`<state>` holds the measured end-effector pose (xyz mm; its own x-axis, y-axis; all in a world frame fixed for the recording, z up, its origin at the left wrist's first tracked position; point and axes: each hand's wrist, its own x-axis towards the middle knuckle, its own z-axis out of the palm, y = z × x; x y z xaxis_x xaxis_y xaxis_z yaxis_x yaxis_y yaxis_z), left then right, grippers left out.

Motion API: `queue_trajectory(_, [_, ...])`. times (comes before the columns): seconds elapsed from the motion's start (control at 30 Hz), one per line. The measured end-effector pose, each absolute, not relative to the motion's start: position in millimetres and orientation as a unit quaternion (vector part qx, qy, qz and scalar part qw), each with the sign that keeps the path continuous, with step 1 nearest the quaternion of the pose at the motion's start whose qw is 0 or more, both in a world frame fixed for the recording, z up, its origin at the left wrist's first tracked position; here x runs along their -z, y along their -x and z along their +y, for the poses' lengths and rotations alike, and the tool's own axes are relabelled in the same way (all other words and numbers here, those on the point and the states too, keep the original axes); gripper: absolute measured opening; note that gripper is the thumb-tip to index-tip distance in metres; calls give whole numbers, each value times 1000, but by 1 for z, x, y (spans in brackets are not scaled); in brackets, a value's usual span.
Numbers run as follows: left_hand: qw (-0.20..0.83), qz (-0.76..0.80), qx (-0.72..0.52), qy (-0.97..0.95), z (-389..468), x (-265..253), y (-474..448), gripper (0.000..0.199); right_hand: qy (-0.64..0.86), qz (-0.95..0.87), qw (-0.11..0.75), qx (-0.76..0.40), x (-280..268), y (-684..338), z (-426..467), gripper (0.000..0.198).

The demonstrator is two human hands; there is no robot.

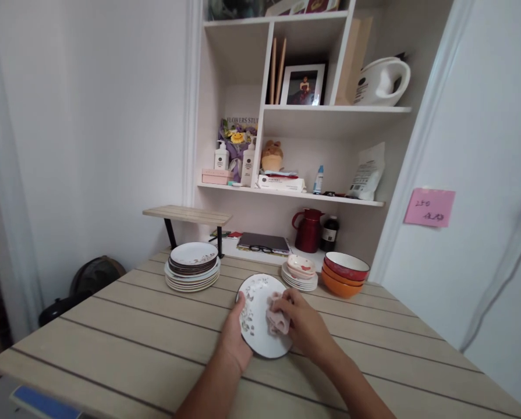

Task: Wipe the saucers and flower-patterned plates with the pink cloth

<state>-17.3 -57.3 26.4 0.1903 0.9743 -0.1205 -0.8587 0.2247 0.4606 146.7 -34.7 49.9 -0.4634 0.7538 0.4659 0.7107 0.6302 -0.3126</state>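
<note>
A white plate (260, 340) with a dark rim and a floral pattern is tilted up in front of me, above the wooden table (155, 343). My left hand (235, 331) grips its left edge, thumb on the face and the other fingers hidden behind. In my right hand (301, 320) a crumpled pale pink cloth (277, 321) is bunched, pressed against the right part of the plate's face. The fingers of that hand are closed around the cloth.
On the left stands a stack of plates (193, 279) beside a small raised shelf (185, 214). Behind the held plate are small dishes (300, 278) and stacked red and orange bowls (344, 274). A red jug (308, 231) and dark bottle (329, 233) stand at the back.
</note>
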Motion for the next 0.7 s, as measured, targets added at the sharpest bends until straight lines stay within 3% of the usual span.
queue_trajectory(0.17, [737,188,-635,-135,-57,-26,25,56,359,-897,247,-78,-46,-131,-47,41])
queue_trajectory(0.3, [776,182,-583,-157,-60,-26,15,56,375,-874,302,-63,-46,-119,-42,50])
queue_trajectory(0.47, [799,185,-546,-173,-61,-23,6,57,434,-826,361,2,-52,-135,-25,39])
queue_trajectory(0.7, [765,192,-600,-137,-53,-18,21,66,453,-858,236,-47,-49,-157,-34,27])
